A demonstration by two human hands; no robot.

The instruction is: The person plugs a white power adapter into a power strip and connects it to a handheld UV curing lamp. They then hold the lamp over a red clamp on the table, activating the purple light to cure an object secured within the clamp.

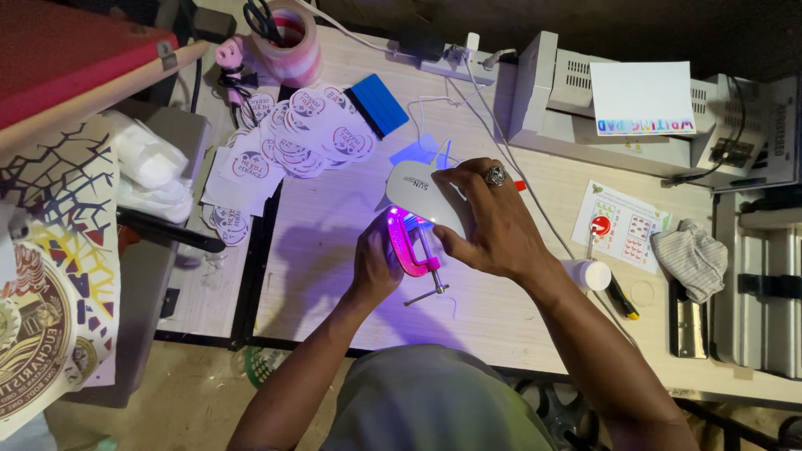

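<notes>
My left hand at table centre, fingers curled around pink clamp, gripping its frame; steel screw handle sticks out toward 5 o'clock. My right hand just beyond, ringed fingers spread flat over white lamp, holding it down; purple glow spills onto clamp beneath. Round stickers heaped at 11 o'clock, blue squeegee beside. Laminator at 1 o'clock.
</notes>
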